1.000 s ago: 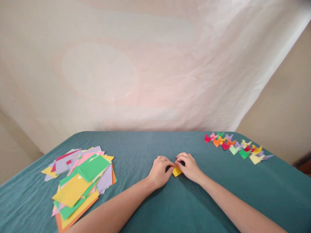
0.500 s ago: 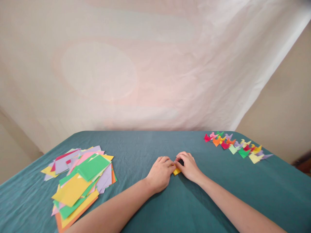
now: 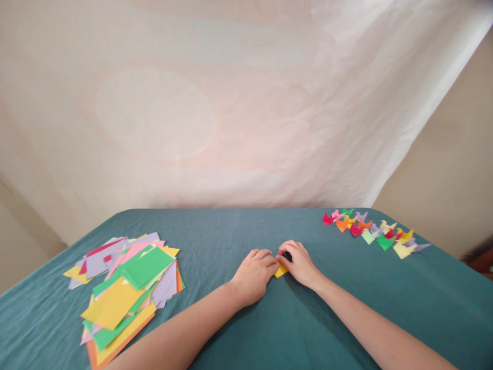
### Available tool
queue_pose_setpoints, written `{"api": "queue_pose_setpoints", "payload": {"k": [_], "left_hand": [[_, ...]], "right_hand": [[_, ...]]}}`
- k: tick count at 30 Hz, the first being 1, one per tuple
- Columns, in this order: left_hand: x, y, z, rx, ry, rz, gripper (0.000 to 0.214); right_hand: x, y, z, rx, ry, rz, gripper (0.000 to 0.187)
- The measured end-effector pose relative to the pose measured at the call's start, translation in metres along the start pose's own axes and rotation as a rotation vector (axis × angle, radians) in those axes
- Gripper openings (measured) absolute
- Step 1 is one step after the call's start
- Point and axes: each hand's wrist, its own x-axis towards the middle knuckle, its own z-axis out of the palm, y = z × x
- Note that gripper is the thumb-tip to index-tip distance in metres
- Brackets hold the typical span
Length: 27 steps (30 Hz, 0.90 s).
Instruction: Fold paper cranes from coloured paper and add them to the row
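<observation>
A small folded piece of yellow paper [image 3: 281, 272] lies on the table between my hands, partly covered by my fingers. My left hand [image 3: 254, 275] rests on the cloth with its fingertips pressed on the paper's left side. From the right, my right hand [image 3: 298, 262] pinches the paper's upper edge with curled thumb and forefinger. The exact folds under the fingertips are hidden.
At the left a loose pile of coloured paper sheets [image 3: 150, 266] spreads over the dark green tablecloth [image 3: 215, 231]. Rows of small folded paper birds [image 3: 370, 236] stand at the back right. A pale cloth [image 3: 246, 103] hangs behind the table.
Hardly anything differs. Both hands stay at the yellow paper with only a very slight shift of the fingers, and the view has moved a touch.
</observation>
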Motion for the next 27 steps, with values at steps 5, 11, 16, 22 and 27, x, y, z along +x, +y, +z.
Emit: {"api": "queue_pose_setpoints", "payload": {"k": [5, 11, 16, 22, 27], "left_hand": [[0.001, -0.004, -0.003, 0.011, -0.023, 0.035, 0.028], [-0.001, -0.011, -0.009, 0.0, -0.052, 0.08, 0.031], [-0.004, -0.016, -0.013, -0.022, -0.089, 0.121, 0.038], [-0.008, -0.023, -0.017, -0.078, -0.127, 0.167, 0.054], [-0.011, -0.027, -0.02, -0.124, -0.183, 0.181, 0.06]], "right_hand": [[0.001, -0.001, -0.001, 0.019, -0.008, -0.006, 0.013], [0.001, -0.002, -0.002, 0.016, -0.001, -0.007, 0.012], [0.0, -0.002, -0.003, 0.01, 0.004, -0.003, 0.01], [0.0, -0.005, -0.005, 0.008, 0.006, -0.001, 0.011], [0.0, -0.005, -0.004, 0.007, -0.001, 0.001, 0.011]]}}
